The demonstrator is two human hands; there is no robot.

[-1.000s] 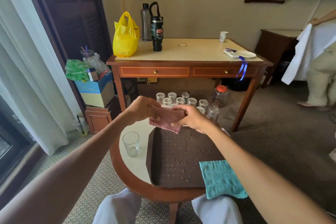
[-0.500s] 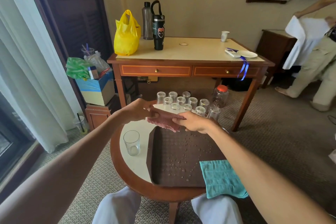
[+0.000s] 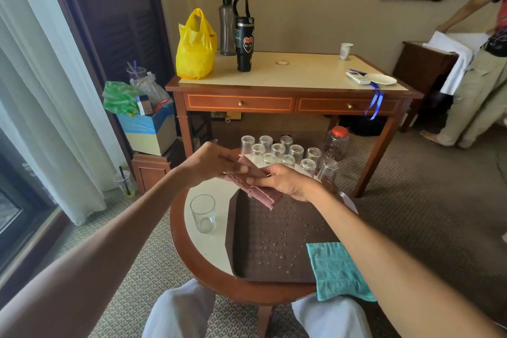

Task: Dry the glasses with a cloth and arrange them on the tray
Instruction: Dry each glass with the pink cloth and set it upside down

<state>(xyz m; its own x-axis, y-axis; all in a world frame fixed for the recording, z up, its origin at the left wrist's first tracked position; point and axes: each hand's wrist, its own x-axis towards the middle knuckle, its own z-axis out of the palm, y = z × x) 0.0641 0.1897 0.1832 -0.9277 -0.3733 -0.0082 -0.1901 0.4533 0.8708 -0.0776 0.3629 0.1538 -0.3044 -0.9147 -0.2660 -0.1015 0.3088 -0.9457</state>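
A folded pink cloth [image 3: 256, 187] is held between both hands above the far edge of the dark brown tray [image 3: 277, 244]. My left hand [image 3: 212, 163] pinches its upper left end. My right hand [image 3: 285, 182] holds it from the right, with fingers under and over it. Water droplets cover the tray floor. Several clear glasses [image 3: 288, 155] stand upside down in rows at the far side of the round table, just behind my hands. One upright glass [image 3: 203, 213] stands alone on the table left of the tray.
A teal cloth [image 3: 338, 271] lies over the tray's near right corner. The round table [image 3: 197, 250] has a wooden rim. Behind stands a desk [image 3: 290, 82] with a yellow bag, bottles and a plate. A person [image 3: 480, 85] stands at the far right.
The cloth and both hands have dropped slightly toward the tray, and more of the upturned glasses show behind them. The person at the right has moved.
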